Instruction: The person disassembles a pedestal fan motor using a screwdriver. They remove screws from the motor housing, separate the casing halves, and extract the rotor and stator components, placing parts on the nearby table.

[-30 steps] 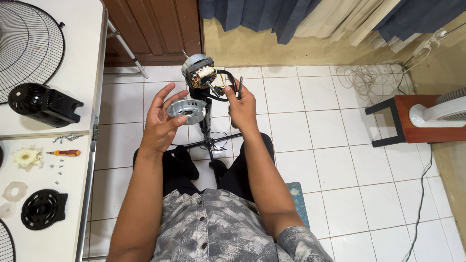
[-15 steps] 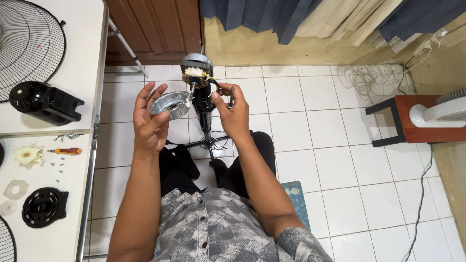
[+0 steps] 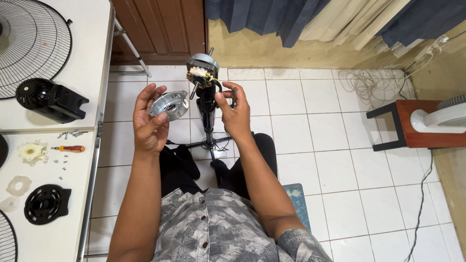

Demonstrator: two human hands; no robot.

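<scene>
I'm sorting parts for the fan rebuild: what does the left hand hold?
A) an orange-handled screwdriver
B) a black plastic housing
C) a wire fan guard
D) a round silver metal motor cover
D: the left hand holds the round silver cover beside the fan motor; the screwdriver lies on the table.

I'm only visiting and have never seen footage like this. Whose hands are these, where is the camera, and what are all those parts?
The camera sits on a person's head and looks down, so both hands are that person's own. The left hand holds a round metal cover. The right hand pinches a small dark part, too small to identify, beside a fan motor on its stand on the tiled floor. On the white table at left lie a wire grille, a black housing, a screwdriver, loose screws and a black disc.
</scene>
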